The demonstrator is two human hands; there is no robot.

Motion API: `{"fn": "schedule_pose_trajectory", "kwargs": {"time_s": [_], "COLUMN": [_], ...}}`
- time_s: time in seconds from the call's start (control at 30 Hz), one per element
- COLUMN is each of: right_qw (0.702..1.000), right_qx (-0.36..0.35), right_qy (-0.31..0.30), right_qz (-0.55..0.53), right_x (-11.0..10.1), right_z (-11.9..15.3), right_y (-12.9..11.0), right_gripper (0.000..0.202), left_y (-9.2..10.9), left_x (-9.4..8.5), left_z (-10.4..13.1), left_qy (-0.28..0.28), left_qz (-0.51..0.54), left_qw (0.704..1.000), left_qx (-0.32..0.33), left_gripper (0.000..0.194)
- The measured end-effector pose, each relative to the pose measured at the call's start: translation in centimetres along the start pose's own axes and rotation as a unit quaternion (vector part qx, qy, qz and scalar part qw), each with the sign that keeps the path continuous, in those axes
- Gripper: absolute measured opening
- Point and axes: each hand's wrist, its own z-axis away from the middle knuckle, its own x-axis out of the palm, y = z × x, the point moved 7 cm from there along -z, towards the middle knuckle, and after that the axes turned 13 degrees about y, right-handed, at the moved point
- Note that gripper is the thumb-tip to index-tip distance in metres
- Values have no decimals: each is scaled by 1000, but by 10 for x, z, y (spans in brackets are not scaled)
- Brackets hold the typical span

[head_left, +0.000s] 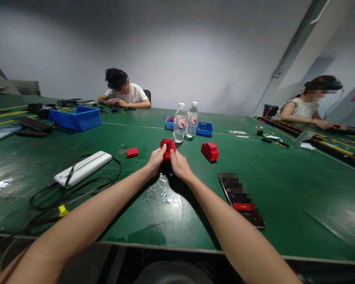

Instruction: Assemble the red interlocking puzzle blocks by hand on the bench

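Observation:
Both my hands meet over the middle of the green table, holding one red block-like part [167,145] between them. My left hand [156,159] grips its left side, with the thumb on the near face. On the other side my right hand [179,162] closes round it, thumb pressed to the front; the fingers beneath are mostly hidden. To the right lies a second red part [210,151], apart from my hands. A small flat red piece [132,152] rests to the left. Clear plastic film [161,191] lies below my hands.
Two water bottles [180,124] stand just beyond my hands, near small blue trays [205,129]. A white power strip [83,169] with cables lies left, a phone [239,201] right. A large blue bin [77,118] stands back left. Two people sit across the table.

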Motion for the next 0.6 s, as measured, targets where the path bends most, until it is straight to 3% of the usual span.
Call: {"fn": "schedule_pose_trajectory", "kwargs": {"time_s": [0.2, 0.43, 0.6], "right_qw": [998, 996, 997], "right_qx": [-52, -77, -56], "right_qy": [-12, -27, -21], "right_qz": [-31, -31, -41], "right_x": [-2, -1, 1], "right_z": [0, 3, 2], "right_y": [-12, -14, -10], "right_gripper": [45, 58, 68], "left_y": [0, 6, 14], "left_x": [3, 0, -2], "left_z": [1, -2, -3], "left_qy": [-55, -29, -23], "left_qz": [1, 76, 102], "left_qw": [998, 994, 994], "left_qx": [-24, -75, -43], "left_gripper": [52, 46, 46]}}
